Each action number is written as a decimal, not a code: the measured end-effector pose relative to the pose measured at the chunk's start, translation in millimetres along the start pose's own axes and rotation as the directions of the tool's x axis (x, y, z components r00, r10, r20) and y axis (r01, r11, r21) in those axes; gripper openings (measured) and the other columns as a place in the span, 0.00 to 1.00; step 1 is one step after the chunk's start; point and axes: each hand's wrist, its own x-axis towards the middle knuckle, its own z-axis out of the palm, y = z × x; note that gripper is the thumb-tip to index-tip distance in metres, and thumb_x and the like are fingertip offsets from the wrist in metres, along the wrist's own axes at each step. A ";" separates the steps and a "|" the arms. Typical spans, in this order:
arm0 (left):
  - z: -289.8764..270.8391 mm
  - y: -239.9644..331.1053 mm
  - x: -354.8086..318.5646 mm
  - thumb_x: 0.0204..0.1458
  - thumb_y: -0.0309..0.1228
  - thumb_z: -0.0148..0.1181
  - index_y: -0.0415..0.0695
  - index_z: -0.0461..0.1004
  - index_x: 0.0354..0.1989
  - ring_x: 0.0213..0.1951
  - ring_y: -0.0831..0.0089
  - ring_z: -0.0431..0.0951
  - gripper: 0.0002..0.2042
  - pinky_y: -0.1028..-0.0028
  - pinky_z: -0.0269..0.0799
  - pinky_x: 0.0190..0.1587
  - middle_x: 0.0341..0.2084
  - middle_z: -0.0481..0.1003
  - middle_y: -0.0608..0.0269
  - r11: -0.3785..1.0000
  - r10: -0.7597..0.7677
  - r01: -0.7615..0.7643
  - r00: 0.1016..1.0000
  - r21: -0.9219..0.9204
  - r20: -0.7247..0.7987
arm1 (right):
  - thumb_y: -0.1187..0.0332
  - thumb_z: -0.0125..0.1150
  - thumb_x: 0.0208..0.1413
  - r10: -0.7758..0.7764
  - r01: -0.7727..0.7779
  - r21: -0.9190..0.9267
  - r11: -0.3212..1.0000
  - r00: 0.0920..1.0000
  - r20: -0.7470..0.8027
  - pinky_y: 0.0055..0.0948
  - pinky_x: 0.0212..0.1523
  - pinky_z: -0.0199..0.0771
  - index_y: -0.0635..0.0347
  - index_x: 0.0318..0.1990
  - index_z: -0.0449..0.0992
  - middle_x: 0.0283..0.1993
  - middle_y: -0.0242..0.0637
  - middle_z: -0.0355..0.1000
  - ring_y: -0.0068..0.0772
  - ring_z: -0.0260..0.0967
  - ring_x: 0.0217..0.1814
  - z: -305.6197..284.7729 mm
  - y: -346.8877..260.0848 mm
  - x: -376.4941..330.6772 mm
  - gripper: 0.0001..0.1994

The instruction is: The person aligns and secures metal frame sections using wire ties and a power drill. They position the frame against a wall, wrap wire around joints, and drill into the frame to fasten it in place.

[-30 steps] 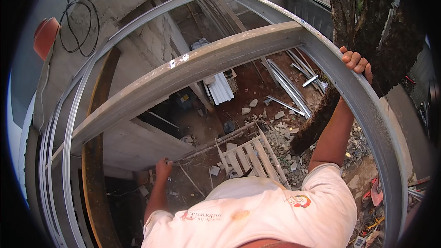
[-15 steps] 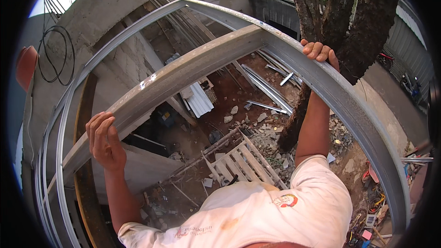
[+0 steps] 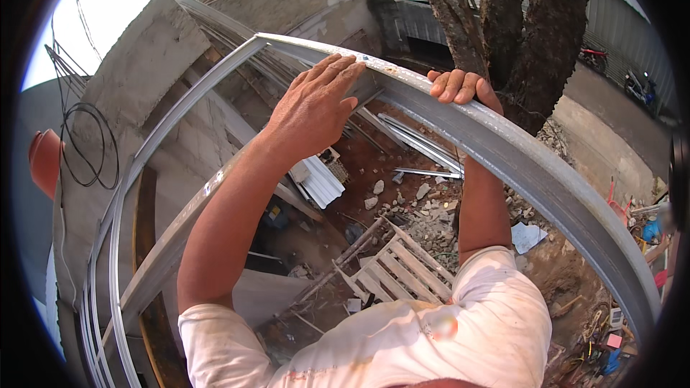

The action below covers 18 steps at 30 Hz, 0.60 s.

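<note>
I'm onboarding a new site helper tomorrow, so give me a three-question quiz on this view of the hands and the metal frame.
1. True or false: both hands touch the grey metal frame.
2. Which hand curls its fingers over the frame's edge? A) left hand B) right hand C) neither
3. Fill in: far below, beside the rubble, lies a pale wooden ____.

Key
1. True: the left hand rests flat near the frame's top corner, and the right hand grips the rail.
2. B.
3. Pallet.
</note>
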 end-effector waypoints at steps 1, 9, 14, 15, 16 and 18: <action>11.7 1.1 12.6 0.60 0.28 0.55 0.43 0.65 0.66 0.70 0.60 0.59 0.24 0.58 0.57 0.70 0.66 0.64 0.56 0.999 0.011 -0.011 1.000 0.036 0.007 | 0.60 0.40 0.70 -0.001 0.001 0.003 1.000 1.000 0.000 0.44 0.71 0.55 0.59 0.34 0.83 0.36 0.46 0.77 0.45 0.74 0.50 0.7 1.2 -0.3 0.23; 28.8 1.6 50.0 0.55 0.21 0.54 0.46 0.75 0.57 0.68 0.58 0.62 0.20 0.57 0.62 0.67 0.60 0.71 0.58 0.992 0.085 -0.084 0.996 -0.095 0.009 | 0.59 0.41 0.71 0.016 -0.015 -0.032 0.999 1.000 0.008 0.44 0.73 0.52 0.57 0.34 0.82 0.36 0.43 0.77 0.42 0.73 0.51 -3.8 -4.1 -2.0 0.22; 16.9 -13.8 44.1 0.55 0.22 0.55 0.45 0.80 0.50 0.63 0.58 0.69 0.15 0.57 0.66 0.65 0.55 0.75 0.56 0.970 0.111 -0.132 0.987 -0.205 -0.113 | 0.58 0.41 0.71 -0.005 0.005 -0.006 1.000 1.000 0.018 0.44 0.74 0.51 0.57 0.35 0.82 0.36 0.43 0.77 0.42 0.73 0.51 -3.7 2.4 -3.0 0.22; 10.2 -15.7 41.3 0.55 0.23 0.55 0.45 0.79 0.51 0.63 0.57 0.69 0.15 0.58 0.65 0.65 0.56 0.75 0.56 0.976 0.066 -0.089 0.991 -0.200 -0.116 | 0.58 0.41 0.71 -0.010 0.010 -0.005 1.000 1.000 0.020 0.44 0.74 0.51 0.57 0.36 0.82 0.36 0.43 0.77 0.42 0.73 0.51 -4.0 2.9 -3.2 0.22; 4.0 -17.8 36.2 0.56 0.23 0.56 0.44 0.79 0.51 0.63 0.56 0.69 0.15 0.58 0.65 0.65 0.56 0.75 0.55 0.979 0.020 -0.043 0.993 -0.197 -0.119 | 0.57 0.41 0.71 -0.013 0.013 -0.015 1.000 1.000 0.019 0.44 0.74 0.51 0.56 0.36 0.82 0.36 0.43 0.77 0.42 0.73 0.51 -4.8 3.3 -3.6 0.22; -5.4 -22.2 20.9 0.56 0.28 0.58 0.42 0.79 0.51 0.62 0.56 0.70 0.14 0.59 0.65 0.64 0.55 0.75 0.54 0.991 -0.073 0.058 0.990 -0.123 -0.120 | 0.57 0.41 0.71 -0.016 0.016 -0.035 0.999 1.000 0.018 0.44 0.73 0.51 0.56 0.36 0.82 0.37 0.43 0.77 0.42 0.73 0.51 -4.6 1.8 -4.1 0.22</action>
